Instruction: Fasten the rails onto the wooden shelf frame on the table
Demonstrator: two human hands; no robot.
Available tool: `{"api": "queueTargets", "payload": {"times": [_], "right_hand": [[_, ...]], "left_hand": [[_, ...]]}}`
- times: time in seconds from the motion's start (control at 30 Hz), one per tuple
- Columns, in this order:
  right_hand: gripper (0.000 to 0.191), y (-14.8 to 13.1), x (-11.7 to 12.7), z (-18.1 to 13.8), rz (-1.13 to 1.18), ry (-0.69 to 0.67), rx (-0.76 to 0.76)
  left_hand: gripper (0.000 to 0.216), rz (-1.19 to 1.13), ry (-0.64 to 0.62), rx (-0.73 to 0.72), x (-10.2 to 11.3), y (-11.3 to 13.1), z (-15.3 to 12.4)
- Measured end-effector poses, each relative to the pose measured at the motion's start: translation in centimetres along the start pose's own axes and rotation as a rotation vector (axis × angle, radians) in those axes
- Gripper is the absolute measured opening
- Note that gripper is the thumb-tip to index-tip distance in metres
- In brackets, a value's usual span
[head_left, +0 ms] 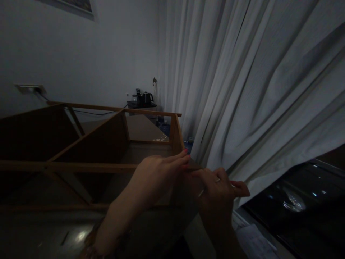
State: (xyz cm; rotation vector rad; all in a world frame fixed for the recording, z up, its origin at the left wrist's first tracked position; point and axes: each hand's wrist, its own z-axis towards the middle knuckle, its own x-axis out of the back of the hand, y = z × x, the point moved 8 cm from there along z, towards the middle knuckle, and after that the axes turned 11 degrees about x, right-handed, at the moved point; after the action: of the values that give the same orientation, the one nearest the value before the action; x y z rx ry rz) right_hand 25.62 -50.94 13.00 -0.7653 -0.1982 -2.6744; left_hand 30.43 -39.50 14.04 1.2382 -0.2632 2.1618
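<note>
A wooden shelf frame [91,166] with brown side panels lies across the view on its side. At its near right corner, my left hand [159,174] reaches over with fingers stretched out together, the fingertips resting by the end panel's edge. My right hand [219,189] is closed at that same corner, thumb and fingers pinched, close to the left fingertips. A short, pale, thin piece [201,193] shows beside the right fingers. Darkness hides what the pinch holds. A ring shows on one right finger.
White curtains [242,82] hang along the right side, close to my right hand. Papers [254,241] and a glossy black surface [304,205] are at lower right. A black kettle [147,98] stands on a small cabinet at the back. A cord runs from the wall socket [29,89].
</note>
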Motion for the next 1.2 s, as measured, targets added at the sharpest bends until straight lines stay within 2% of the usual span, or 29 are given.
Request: {"api": "queueTargets", "payload": {"times": [0.1, 0.23, 0.33, 0.43, 0.5, 0.53, 0.63, 0.73, 0.97, 1.2], "right_hand": [[0.043, 1.2, -0.2, -0.7, -0.031, 0.042, -0.074], [0.053, 4.4, -1.3, -1.6, 0.032, 0.088, -0.253], [0.052, 5.9, -4.5, -1.3, 0.401, -0.074, -0.306], [0.042, 4.7, -7.7, -1.1, 0.917, -0.315, -0.306], [0.037, 3.9, -8.4, -1.2, 1.078, -0.354, -0.331], [0.035, 3.9, -8.3, -1.2, 1.059, -0.32, -0.34], [0.028, 3.9, -7.0, -1.4, 0.807, -0.134, -0.287], [0.025, 3.3, -6.5, -1.9, 0.708, -0.058, -0.215], [0.03, 2.4, -6.0, -1.6, 0.679, -0.063, -0.119], [0.029, 2.2, -5.8, -1.7, 0.612, -0.094, -0.093]], "left_hand": [[0.03, -0.016, 0.012, 0.005, 0.2, 0.0, 0.0], [0.029, -0.02, 0.011, 0.01, 0.2, 0.0, 0.0], [0.031, -0.014, 0.015, -0.001, 0.2, 0.1, 0.0], [0.035, -0.006, 0.016, 0.008, 0.1, 0.0, -0.1], [0.036, 0.004, 0.008, 0.012, 0.0, -0.1, -0.1], [0.034, 0.006, 0.006, 0.012, -0.1, -0.2, -0.2], [0.03, 0.0, 0.02, 0.013, -0.1, -0.2, -0.2], [0.03, -0.004, 0.028, 0.023, 0.0, -0.2, -0.2], [0.033, -0.03, 0.04, -0.019, 1.1, 0.9, -0.2], [0.033, 0.046, 0.098, -0.012, 0.6, 0.3, -0.3]]}}
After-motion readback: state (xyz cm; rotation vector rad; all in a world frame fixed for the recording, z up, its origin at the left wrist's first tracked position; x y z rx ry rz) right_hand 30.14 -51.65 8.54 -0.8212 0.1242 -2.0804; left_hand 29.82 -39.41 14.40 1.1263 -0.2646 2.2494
